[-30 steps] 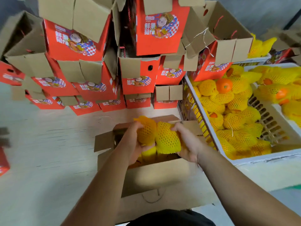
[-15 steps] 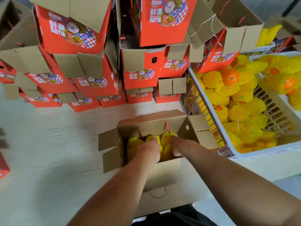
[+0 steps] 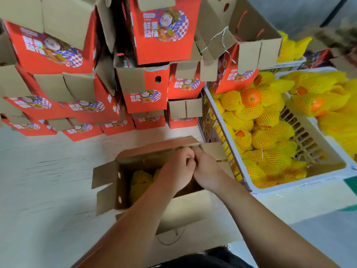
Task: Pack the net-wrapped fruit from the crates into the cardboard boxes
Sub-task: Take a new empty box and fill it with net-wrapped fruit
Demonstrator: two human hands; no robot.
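Observation:
An open cardboard box (image 3: pixel 193 207) stands on the floor right in front of me, with net-wrapped yellow fruit (image 3: pixel 141 178) showing in its left half. My left hand (image 3: pixel 177 169) and my right hand (image 3: pixel 208 171) meet knuckle to knuckle over the box's far side. Their fingers curl together at the edge of the far flap (image 3: pixel 154 146); what lies between the fingertips is blurred. To the right, a white plastic crate (image 3: pixel 289 187) holds many net-wrapped fruit (image 3: pixel 264 140).
Red printed boxes (image 3: pixel 146 97) with open brown flaps are stacked high behind the box and to the left. One unwrapped orange (image 3: pixel 251 97) lies in the crate. A second crate of wrapped fruit (image 3: pixel 318 105) sits at the far right. Pale floor (image 3: pixel 48 190) stretches left.
A second ago both hands held wrapped fruit above the box; they pushed it down inside, then rose empty of fruit to the far flap. The view also tilted.

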